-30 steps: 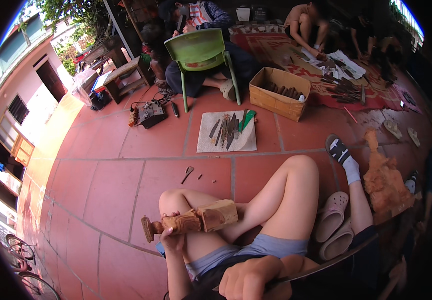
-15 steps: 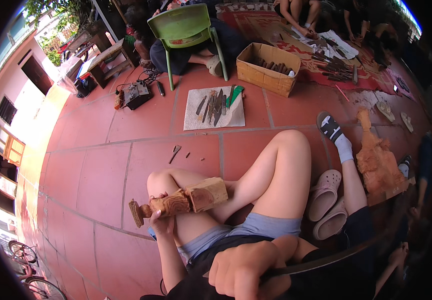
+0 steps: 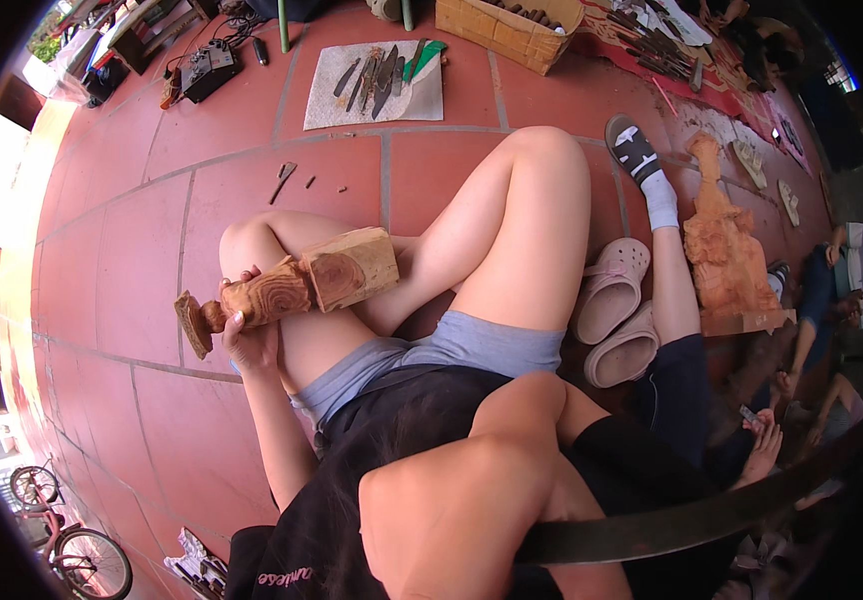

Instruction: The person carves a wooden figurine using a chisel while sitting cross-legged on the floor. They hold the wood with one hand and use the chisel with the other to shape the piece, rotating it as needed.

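Note:
My left hand (image 3: 249, 338) is closed round the narrower end of a carved wooden block (image 3: 297, 287), which rests across my left thigh. Its gripped end has a turned neck and a flared foot, the middle shows swirling grain, and the far end is a plain squared block. Close to the camera, my right hand (image 3: 452, 510) makes a fist, with its fingertips hidden. Out of that fist a long, flat, dark metal strip (image 3: 692, 530) runs to the right. Its kind is unclear, and it is well apart from the wood.
Several carving blades (image 3: 382, 80) lie on a white cloth (image 3: 327, 105) ahead. Small tool pieces (image 3: 282, 182) are on the tiles beyond my left knee. Pink clogs (image 3: 612, 290), a large wood carving (image 3: 727, 255) and other people are to the right. A cardboard box (image 3: 512, 35) stands farther off.
The view has tipped downward, so the scene sits higher. My right fist with the metal strip has come nearer the camera. My left hand keeps its hold on the carved wooden block.

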`<action>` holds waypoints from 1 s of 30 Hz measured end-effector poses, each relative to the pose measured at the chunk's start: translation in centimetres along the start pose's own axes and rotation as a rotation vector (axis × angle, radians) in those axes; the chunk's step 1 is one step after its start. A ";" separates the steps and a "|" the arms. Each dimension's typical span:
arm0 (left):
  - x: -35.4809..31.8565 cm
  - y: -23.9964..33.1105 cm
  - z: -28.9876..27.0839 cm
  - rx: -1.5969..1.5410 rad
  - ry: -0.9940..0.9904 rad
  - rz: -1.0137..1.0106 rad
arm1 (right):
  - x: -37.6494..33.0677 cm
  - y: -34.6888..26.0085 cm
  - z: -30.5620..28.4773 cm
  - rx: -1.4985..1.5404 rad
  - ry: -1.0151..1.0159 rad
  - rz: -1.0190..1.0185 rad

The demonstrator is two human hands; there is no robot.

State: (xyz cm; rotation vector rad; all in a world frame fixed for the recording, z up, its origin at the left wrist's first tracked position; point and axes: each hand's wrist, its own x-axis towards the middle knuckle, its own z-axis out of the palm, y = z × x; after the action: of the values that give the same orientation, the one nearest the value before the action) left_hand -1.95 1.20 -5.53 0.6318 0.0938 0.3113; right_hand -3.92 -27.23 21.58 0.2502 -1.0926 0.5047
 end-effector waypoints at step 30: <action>0.5 -0.2 0.3 -0.004 -0.054 -0.021 | -1.5 -0.2 -4.1 0.065 -0.007 0.101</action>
State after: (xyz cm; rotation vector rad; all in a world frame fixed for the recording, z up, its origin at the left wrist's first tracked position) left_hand -1.40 1.08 -5.41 0.6349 0.0484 0.2738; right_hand -1.20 -26.01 18.46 0.2544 -1.1009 0.6305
